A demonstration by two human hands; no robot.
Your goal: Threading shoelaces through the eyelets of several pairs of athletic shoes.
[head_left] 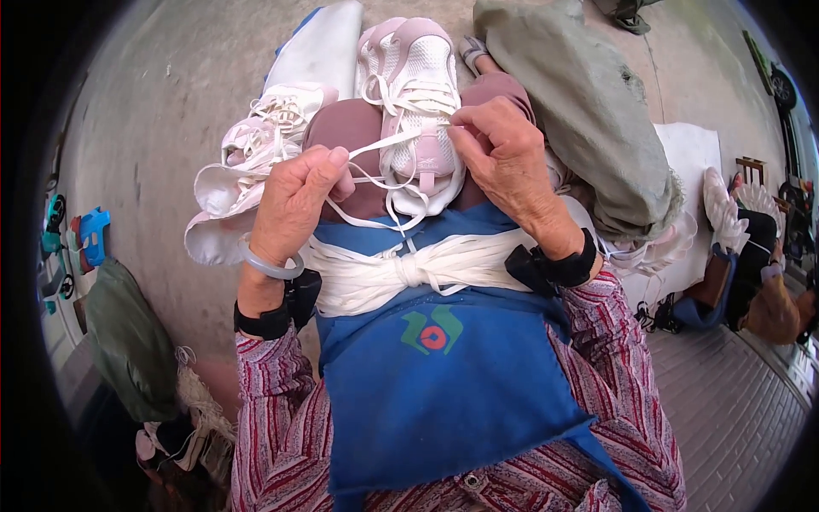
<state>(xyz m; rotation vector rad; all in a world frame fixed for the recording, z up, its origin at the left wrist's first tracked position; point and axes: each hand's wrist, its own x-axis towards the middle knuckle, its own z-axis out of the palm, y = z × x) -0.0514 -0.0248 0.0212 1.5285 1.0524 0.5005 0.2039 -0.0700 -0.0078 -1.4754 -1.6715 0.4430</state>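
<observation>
Across my lap, toe end pointing away from me, lies a white and pink sneaker upper (pixel 424 60). A loose white shoelace (pixel 386 143) runs partly through its eyelets. My left hand (pixel 299 200) is closed, its thumb and forefinger pinching the lace left of the tongue. At the eyelets' right side, my right hand (pixel 503 158) pinches the lace with thumb and forefinger; the exact grip is partly hidden. Nearer me, a tied bundle of white shoelaces (pixel 414 277) rests on my blue apron (pixel 444 384).
More white and pink shoe uppers (pixel 264 141) are piled left of my knees. A grey-green sack (pixel 580 111) lies to the right, beside a white sheet (pixel 689 154). Another person (pixel 772 299) sits at the far right near more uppers. A dark green sack (pixel 128 341) stands at the lower left.
</observation>
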